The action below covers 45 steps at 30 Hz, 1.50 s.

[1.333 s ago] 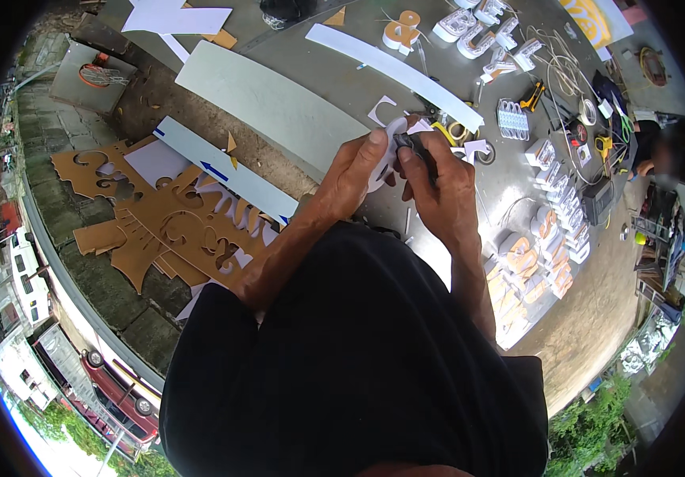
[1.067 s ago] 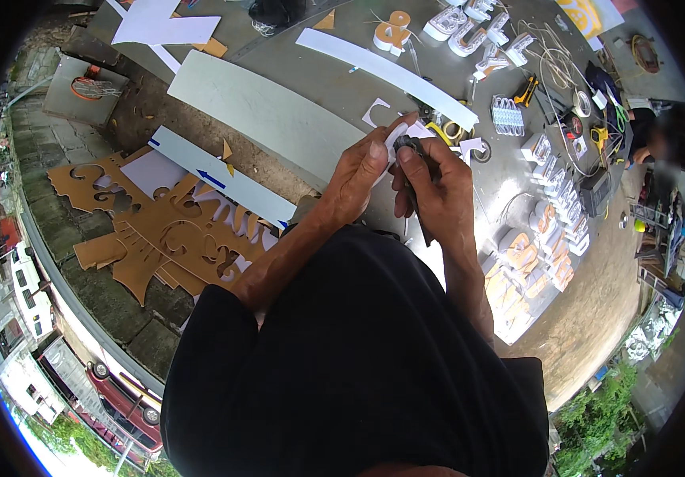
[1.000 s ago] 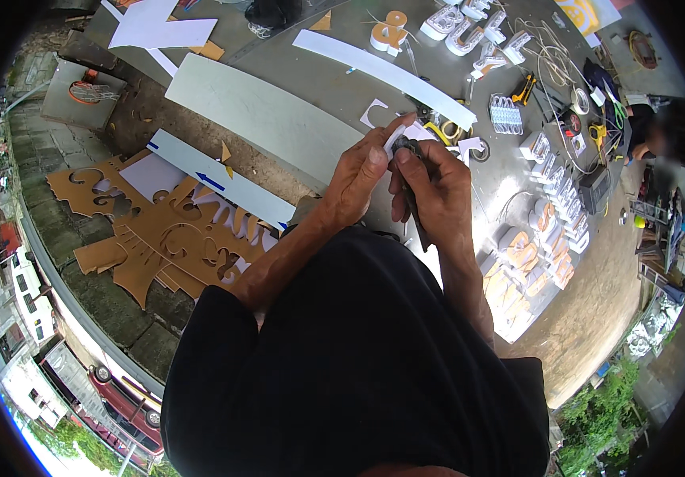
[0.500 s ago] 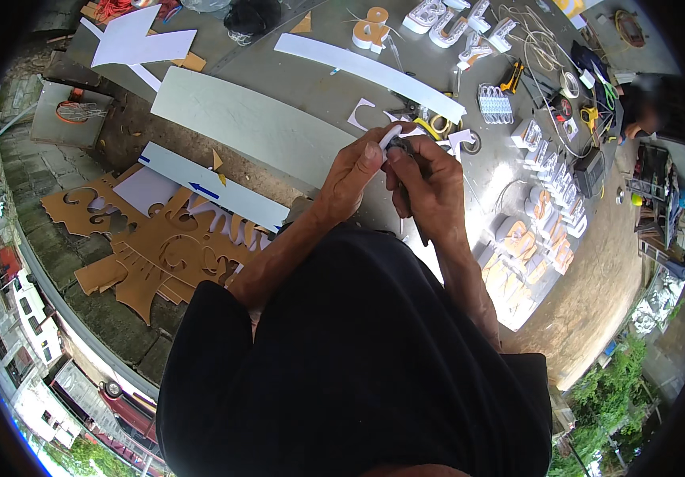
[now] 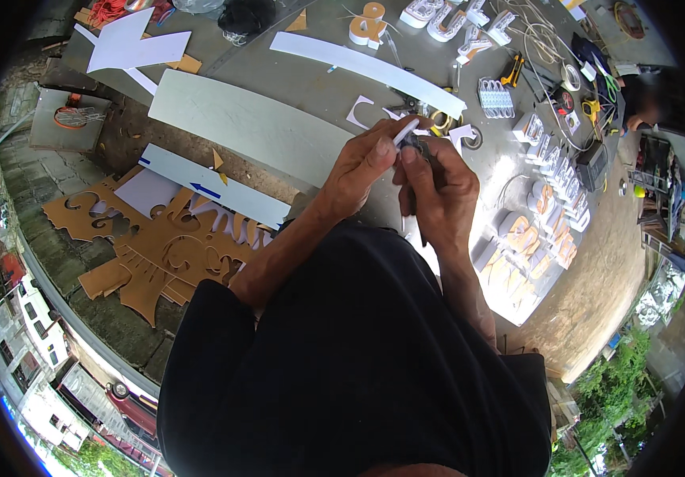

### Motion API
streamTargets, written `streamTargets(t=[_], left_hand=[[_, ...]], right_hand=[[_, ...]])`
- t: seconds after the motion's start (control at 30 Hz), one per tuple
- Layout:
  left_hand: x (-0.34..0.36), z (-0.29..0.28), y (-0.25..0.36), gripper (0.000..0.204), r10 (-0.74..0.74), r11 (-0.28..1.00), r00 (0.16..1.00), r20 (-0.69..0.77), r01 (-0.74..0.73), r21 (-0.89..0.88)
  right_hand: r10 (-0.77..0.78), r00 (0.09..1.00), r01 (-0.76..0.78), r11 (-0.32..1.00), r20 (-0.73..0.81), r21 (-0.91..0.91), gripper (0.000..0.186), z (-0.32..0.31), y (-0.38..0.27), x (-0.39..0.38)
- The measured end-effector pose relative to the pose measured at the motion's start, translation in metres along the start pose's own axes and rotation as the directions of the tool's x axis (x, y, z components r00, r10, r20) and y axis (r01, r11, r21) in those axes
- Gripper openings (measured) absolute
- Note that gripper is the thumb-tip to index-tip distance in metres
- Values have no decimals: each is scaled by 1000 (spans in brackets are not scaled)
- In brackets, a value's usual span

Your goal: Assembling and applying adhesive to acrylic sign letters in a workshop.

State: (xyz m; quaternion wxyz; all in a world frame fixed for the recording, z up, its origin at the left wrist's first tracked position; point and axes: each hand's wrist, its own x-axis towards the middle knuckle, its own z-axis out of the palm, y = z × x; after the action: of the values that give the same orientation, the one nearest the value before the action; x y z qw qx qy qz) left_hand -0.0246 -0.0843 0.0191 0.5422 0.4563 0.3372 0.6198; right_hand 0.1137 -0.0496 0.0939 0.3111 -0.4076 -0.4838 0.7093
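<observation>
1. Your left hand (image 5: pixel 358 171) and right hand (image 5: pixel 442 191) meet in front of your dark shirt (image 5: pixel 342 358), near the edge of the grey table (image 5: pixel 318 91).
2. Past your fingertips, yellow tape rings (image 5: pixel 442 121) and a dark tape roll (image 5: pixel 473 138) sit close, so the room that way is tight.
3. The curved white strip (image 5: pixel 358 65) ends near those rings; grey table top shows between it and the long pale panel (image 5: pixel 239 111), whose near end runs behind your left hand.
4. On your left, a gap shows ground between that panel and the board with blue arrows (image 5: pixel 235 197); brown cut-out sheets (image 5: pixel 159 254) lie beyond the board.
5. On your right, box-like letters (image 5: pixel 525 234) stand in bright glare up to the table's corner, well apart from your fingers.
6. The white piece (image 5: pixel 407 129) is between your 2 hands, tilted, its upper end to the right; you see it as a thin, pale bar, and its full outline is hidden.
7. Your left thumb and fingers pinch it.
8. Your right thumb and fingers are closed on a dark sheet (image 5: pixel 417 143), bunched against the white piece; whether they touch, you cannot tell.
</observation>
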Motion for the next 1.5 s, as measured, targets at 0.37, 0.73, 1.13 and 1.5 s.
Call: streamTargets(t=[0.37, 0.73, 1.13, 1.5], left_hand=[[-7, 1, -4, 62, -408, 905, 910, -67, 394, -163], [-4, 0, 5, 77, -343, 865, 937, -67, 287, -412], [-8, 7, 5, 56, -347, 913, 926, -151, 296, -280], [-3, 10, 0, 43, -137, 990, 969, -205, 132, -41]], right_hand=[[-385, 821, 461, 14, 421, -887, 19, -26, -10, 9], [-192, 981, 155, 845, -20, -511, 15, -21, -5, 2], [-309, 950, 212, 730, -38, -650, 11, -8, 8, 9], [-468, 879, 280, 659, -89, -698, 11, 0, 22, 7]])
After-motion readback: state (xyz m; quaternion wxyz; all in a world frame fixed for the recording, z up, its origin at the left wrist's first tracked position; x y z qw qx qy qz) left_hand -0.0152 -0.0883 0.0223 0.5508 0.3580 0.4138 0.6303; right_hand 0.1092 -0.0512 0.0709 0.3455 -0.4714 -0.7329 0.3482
